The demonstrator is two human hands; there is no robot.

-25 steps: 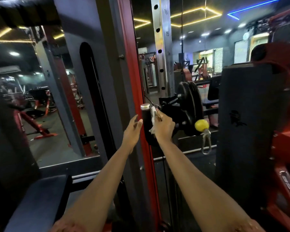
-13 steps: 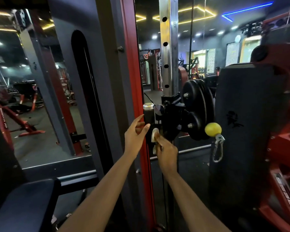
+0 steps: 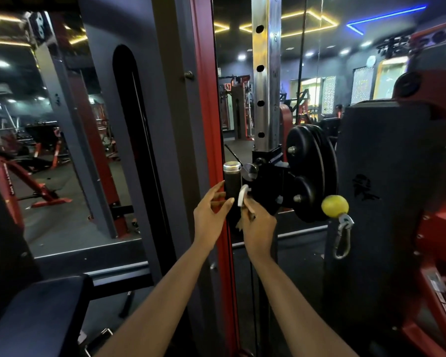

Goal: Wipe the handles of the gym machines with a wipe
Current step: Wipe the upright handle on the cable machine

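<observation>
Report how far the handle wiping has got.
Done: no finished surface can be told apart. In hand: the right hand holds the white wipe against the black handle, midway down; the left hand is open beside it. Left: likely the rest of this handle, up to its silver cap.

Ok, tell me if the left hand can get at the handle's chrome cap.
Probably yes: the left hand is open at the handle, just below the chrome cap, with nothing between; the wipe sits lower.
</observation>
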